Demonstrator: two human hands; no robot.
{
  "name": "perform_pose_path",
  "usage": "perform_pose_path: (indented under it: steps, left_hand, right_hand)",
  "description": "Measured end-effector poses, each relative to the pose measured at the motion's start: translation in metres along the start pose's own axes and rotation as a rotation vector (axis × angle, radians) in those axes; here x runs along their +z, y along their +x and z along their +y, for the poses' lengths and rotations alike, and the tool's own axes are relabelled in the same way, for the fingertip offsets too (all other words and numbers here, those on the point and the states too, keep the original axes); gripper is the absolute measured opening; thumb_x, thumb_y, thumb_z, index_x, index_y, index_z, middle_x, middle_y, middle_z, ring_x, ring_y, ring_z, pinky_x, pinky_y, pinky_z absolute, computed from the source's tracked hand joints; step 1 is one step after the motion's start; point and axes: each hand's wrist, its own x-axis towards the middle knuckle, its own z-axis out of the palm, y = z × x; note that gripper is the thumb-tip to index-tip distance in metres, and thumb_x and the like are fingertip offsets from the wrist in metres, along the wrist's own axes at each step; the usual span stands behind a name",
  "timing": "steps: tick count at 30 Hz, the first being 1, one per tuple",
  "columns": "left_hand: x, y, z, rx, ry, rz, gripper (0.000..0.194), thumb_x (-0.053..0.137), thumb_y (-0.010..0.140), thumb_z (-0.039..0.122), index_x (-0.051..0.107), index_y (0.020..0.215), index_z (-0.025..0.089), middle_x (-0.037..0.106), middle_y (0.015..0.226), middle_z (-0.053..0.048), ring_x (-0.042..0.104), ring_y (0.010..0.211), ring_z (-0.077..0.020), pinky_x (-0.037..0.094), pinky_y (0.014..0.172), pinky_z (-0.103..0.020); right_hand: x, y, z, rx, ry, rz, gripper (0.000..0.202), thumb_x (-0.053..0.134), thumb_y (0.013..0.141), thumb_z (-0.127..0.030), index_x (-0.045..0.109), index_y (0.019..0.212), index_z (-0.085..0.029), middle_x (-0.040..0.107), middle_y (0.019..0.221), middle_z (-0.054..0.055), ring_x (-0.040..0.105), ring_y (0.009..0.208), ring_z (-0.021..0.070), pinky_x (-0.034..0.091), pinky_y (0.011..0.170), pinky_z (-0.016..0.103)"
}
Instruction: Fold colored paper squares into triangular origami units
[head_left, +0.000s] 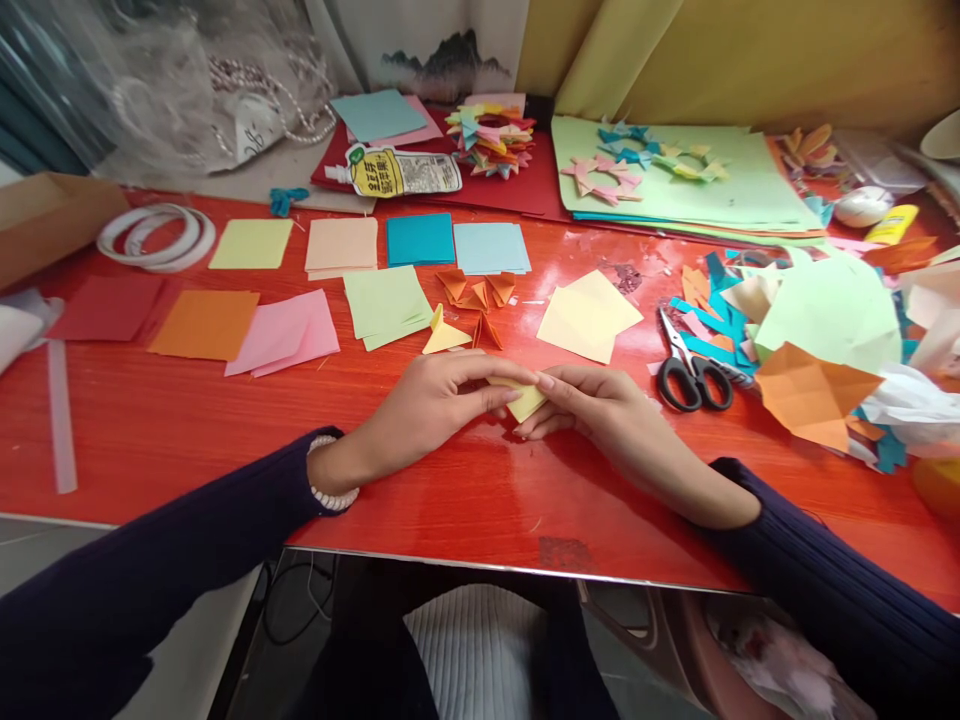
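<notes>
Between both hands, just above the red table, is a small folded piece of yellow paper (528, 402). My left hand (442, 395) pinches its left side, thumb and fingers closed on it. On its right side, my right hand (592, 402) grips it with the thumb on top and fingers beneath. Part of the paper is hidden by the fingers. Just beyond my left hand lie a folded yellow paper piece (445, 332) and several folded orange paper pieces (475, 296). Pale yellow paper squares (589, 315) lie beyond my right hand.
Stacks of coloured squares, such as green (388, 303) and orange (202, 322), spread to the left. Black-handled scissors (694, 375) and paper scraps (829, 310) lie at the right. Paper rings (606, 178), a pouch (401, 172) and white tape rolls (156, 238) sit farther back.
</notes>
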Motion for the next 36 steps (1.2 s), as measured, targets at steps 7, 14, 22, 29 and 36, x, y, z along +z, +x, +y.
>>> perform_pose_path:
  steps: [7, 14, 22, 29, 36]
  left_hand:
    - [0.0012, -0.0001, 0.0016, -0.098, -0.044, -0.024, 0.022, 0.055, 0.084, 0.032, 0.061, 0.1, 0.018, 0.063, 0.094, -0.003, 0.06, 0.083, -0.0135, 0.049, 0.073, -0.023]
    - [0.0011, 0.0001, 0.0014, -0.13, -0.041, -0.028, 0.022, 0.056, 0.083, 0.035, 0.063, 0.095, 0.018, 0.064, 0.09, -0.002, 0.06, 0.079, -0.0126, 0.047, 0.071, -0.022]
    - [-0.0018, 0.0031, 0.0033, -0.213, -0.026, -0.06, 0.028, 0.058, 0.082, 0.04, 0.06, 0.071, 0.015, 0.056, 0.063, 0.002, 0.053, 0.057, -0.0073, 0.041, 0.055, -0.018]
    - [0.0008, 0.0019, 0.0031, -0.25, -0.028, -0.032, 0.032, 0.059, 0.081, 0.043, 0.054, 0.067, 0.015, 0.052, 0.056, 0.004, 0.049, 0.053, -0.0064, 0.037, 0.052, -0.018]
    - [-0.0003, 0.0017, 0.0066, -0.278, -0.056, -0.069, 0.03, 0.061, 0.079, 0.04, 0.053, 0.066, 0.014, 0.052, 0.058, 0.005, 0.05, 0.055, -0.0054, 0.037, 0.051, -0.016]
  right_hand:
    - [0.003, -0.0009, -0.0013, 0.008, -0.045, -0.011, 0.026, 0.054, 0.086, -0.038, 0.066, 0.087, -0.015, 0.071, 0.08, 0.006, 0.067, 0.074, 0.0135, 0.054, 0.077, 0.029]
    - [0.0016, -0.001, -0.0014, -0.003, -0.123, 0.006, 0.026, 0.06, 0.081, -0.039, 0.067, 0.086, -0.015, 0.071, 0.08, 0.005, 0.067, 0.071, 0.0134, 0.054, 0.074, 0.028]
    - [0.0042, -0.0015, -0.0003, 0.006, -0.152, 0.033, 0.025, 0.062, 0.079, -0.04, 0.066, 0.082, -0.015, 0.069, 0.073, 0.004, 0.067, 0.067, 0.0136, 0.055, 0.072, 0.028]
    - [0.0059, -0.0008, -0.0013, 0.018, -0.051, 0.049, 0.023, 0.059, 0.082, -0.04, 0.057, 0.083, -0.017, 0.069, 0.081, 0.005, 0.067, 0.074, 0.0146, 0.056, 0.074, 0.03]
    - [0.0039, -0.0017, -0.0003, -0.021, -0.189, 0.03, 0.026, 0.056, 0.083, -0.041, 0.057, 0.077, -0.016, 0.069, 0.076, 0.005, 0.067, 0.068, 0.0138, 0.055, 0.07, 0.027]
